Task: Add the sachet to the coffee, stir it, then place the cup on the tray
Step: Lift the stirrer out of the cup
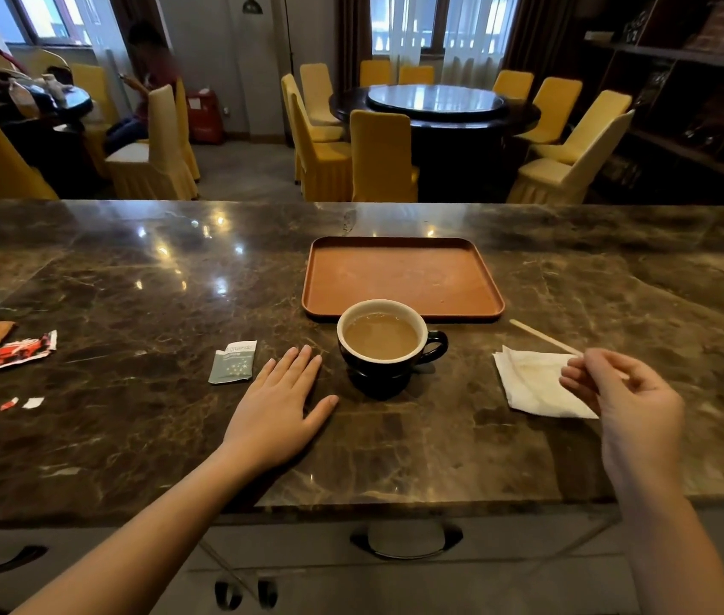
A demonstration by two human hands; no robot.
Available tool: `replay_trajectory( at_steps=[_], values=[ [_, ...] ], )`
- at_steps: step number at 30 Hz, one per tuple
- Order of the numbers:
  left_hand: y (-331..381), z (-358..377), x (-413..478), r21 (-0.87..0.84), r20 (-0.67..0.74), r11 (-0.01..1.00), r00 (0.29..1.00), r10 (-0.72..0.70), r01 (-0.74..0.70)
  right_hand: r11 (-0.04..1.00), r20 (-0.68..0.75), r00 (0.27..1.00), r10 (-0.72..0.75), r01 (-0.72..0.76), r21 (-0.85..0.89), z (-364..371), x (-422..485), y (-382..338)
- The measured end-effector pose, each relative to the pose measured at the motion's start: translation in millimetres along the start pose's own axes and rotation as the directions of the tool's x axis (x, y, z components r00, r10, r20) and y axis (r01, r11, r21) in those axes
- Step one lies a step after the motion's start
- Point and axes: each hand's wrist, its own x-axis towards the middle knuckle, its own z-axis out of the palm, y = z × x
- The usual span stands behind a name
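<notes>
Dark cup of milky brown coffee, upright on the marble counter, handle turned to the right. Just behind it, near edge almost touching the cup's rim in this view, an orange tray with nothing on it and a low raised lip all round. Open counter on both sides of the tray and in front of the cup, right up to the near edge.

To the cup's left, a grey-green sachet, torn at the top, lying flat. Between sachet and cup, left hand, palm down, fingers spread and flat on the stone, holding nothing, thumb pointing toward the cup's base without touching it.

To the cup's right, well apart, a white napkin, crumpled flat. Above it, right hand, raised off the counter, thumb and forefinger pinched on the near end of a wooden stirrer, its far end angled toward the tray's right corner.

At far left, torn wrappers.
</notes>
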Motion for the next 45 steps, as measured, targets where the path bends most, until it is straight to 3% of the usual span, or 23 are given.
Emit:
replay_trajectory(
  at_steps=[5, 10, 14, 18, 32, 38, 45],
  values=[
    [-1.7, 0.3, -0.6, 0.019, 0.006, 1.0, 1.0, -0.001, 0.001, 0.987, -0.117, 0.992, 0.055, -0.072, -0.144, -24.0, -16.5, 15.1],
    [-2.1, 1.5, 1.7, 0.029, 0.006, 1.0, 1.0, 0.0, 0.0, 0.935, -0.179, 0.98, -0.092, 0.023, -0.355, -30.2, -37.4, 30.5],
    [-3.2, 2.5, 2.2, 0.033, 0.0, 0.999, 1.0, 0.01, -0.01, 0.736, -0.108, 0.949, -0.296, 0.154, -0.66, -34.6, -40.5, 39.4],
    [-3.9, 3.0, 2.9, 0.031, 0.003, 0.999, 1.0, 0.012, -0.012, 0.564, 0.002, 0.938, -0.346, 0.21, -0.798, -37.6, -43.0, 45.0],
    [-2.7, 2.3, 2.0, 0.021, -0.005, 1.0, 1.0, 0.008, -0.008, 0.394, 0.164, 0.935, -0.315, 0.286, -0.873, -38.5, -44.8, 48.1],
    [-3.4, 2.3, 1.5, 0.028, -0.01, 1.0, 1.0, 0.009, -0.009, 0.367, 0.188, 0.934, -0.305, 0.297, -0.882, -39.2, -40.9, 49.2],
    [-2.0, 2.0, 2.4, 0.028, -0.005, 1.0, 1.0, 0.006, -0.006, 0.288, 0.251, 0.946, -0.206, 0.304, -0.908, -34.5, -30.8, 39.4]
  ],
)
